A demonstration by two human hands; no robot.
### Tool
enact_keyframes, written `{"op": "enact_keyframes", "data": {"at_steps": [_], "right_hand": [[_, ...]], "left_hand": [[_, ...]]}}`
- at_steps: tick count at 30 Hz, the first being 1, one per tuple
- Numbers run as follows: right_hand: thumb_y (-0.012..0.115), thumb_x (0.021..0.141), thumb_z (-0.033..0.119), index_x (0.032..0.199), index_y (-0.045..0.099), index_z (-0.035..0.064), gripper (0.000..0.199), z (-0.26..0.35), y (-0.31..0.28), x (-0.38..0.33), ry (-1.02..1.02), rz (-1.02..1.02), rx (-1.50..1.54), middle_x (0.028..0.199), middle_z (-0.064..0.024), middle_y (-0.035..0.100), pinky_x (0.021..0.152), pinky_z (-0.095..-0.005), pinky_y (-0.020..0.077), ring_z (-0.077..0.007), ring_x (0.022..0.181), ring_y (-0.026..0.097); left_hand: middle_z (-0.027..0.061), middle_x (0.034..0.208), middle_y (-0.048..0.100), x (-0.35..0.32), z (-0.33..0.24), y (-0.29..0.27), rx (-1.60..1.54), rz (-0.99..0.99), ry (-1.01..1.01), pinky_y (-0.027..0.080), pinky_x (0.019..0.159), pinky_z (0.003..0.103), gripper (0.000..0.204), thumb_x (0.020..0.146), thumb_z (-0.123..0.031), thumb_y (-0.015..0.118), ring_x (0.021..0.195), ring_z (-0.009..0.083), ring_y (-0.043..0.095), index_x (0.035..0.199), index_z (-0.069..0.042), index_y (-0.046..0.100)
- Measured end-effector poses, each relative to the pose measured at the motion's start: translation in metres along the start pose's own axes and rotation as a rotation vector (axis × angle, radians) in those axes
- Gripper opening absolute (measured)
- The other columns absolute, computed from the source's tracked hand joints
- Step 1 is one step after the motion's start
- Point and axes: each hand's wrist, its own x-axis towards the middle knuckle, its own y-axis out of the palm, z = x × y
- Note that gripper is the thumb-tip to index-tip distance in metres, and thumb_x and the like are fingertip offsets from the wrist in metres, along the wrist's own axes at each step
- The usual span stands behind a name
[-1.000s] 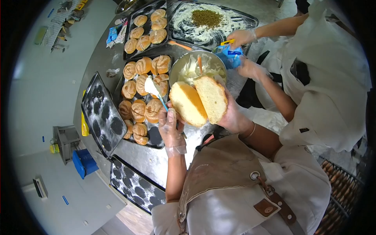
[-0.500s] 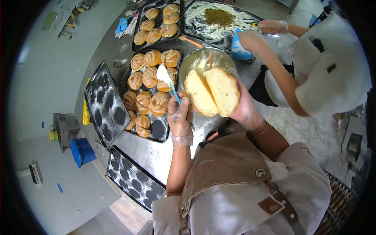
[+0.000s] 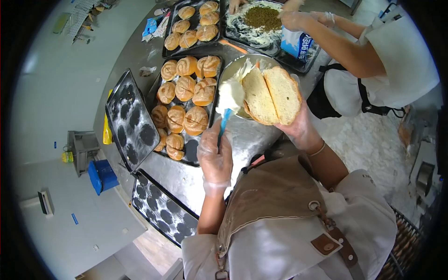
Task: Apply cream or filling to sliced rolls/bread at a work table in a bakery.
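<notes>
My gloved left hand is closed around the blue handle of a spatula. A large lump of white cream sits on the spatula's end, close to the left half of a split bun. That bun rests opened in my gloved right hand, its pale cut faces turned up and a golden crust around the rim. Just beyond and partly behind it stands a metal bowl with cream inside. Most of my right fingers are hidden under the bun.
Left of the bowl, a black tray carries several cut buns; another bun tray lies beyond. Floured trays stand at the left. Across the table, a co-worker's gloved hands are over a tray of white and brown powder, beside a blue-white bag.
The spatula has swung right to the bowl's left side and now bears far more cream. The opened bun has shifted right and slightly away. The co-worker's arms have moved farther off.
</notes>
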Motion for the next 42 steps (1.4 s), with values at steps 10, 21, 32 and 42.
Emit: {"op": "enact_keyframes", "data": {"at_steps": [10, 21, 32, 42], "right_hand": [[0.03, 0.102, 0.055, 0.15, 0.032, 0.0096, 0.066, -0.016, 0.049, 0.004, 0.015, 0.004, -0.123, 0.153, -0.0118, 0.036, 0.116, -0.0504, 0.0276, -0.028, 0.14, 0.037], [0.03, 0.104, 0.046, 0.146, 0.039, 0.0033, 0.06, 0.006, 0.016, 0.001, 0.036, 0.24, -0.073, 0.149, -0.0114, 0.044, 0.114, -0.0438, 0.0336, -0.0269, 0.135, 0.044], [0.038, 0.103, 0.044, 0.141, 0.046, 0.0042, 0.055, 0.007, 0.038, -0.015, 0.134, -0.141, -0.174, 0.141, -0.0112, 0.052, 0.109, -0.0434, 0.0398, -0.0252, 0.13, 0.05], [0.049, 0.097, 0.038, 0.15, 0.033, 0.0074, 0.063, -0.022, -0.015, -0.018, 0.424, 0.161, -0.427, 0.153, -0.0113, 0.036, 0.116, -0.0514, 0.0242, -0.0301, 0.14, 0.033]], "left_hand": [[0.0013, 0.1, 0.061, 0.016, -0.026, -0.013, 0.923, 0.073, 0.29, 0.05, 0.061, 0.032, 0.059, 0.072, 0.001, 0.066, 0.073, 0.0197, 0.059, 0.128, -0.016, 0.064], [0.0085, 0.078, 0.064, 0.022, -0.025, -0.052, 0.436, 0.341, 0.102, 0.048, 0.06, 0.03, 0.031, 0.086, 0.005, 0.064, 0.063, 0.0175, 0.058, 0.109, -0.014, 0.074], [0.0103, 0.078, 0.066, 0.058, -0.016, -0.031, 0.381, 0.176, 0.013, 0.045, 0.05, 0.034, 0.018, 0.091, -0.013, 0.066, 0.057, 0.0286, 0.055, 0.107, -0.009, 0.072], [0.004, 0.094, 0.064, -0.134, -0.031, -0.112, 0.293, 0.188, -0.221, 0.053, 0.066, 0.038, 0.037, 0.087, -0.017, 0.062, 0.083, 0.0265, 0.065, 0.122, -0.027, 0.066]]}}
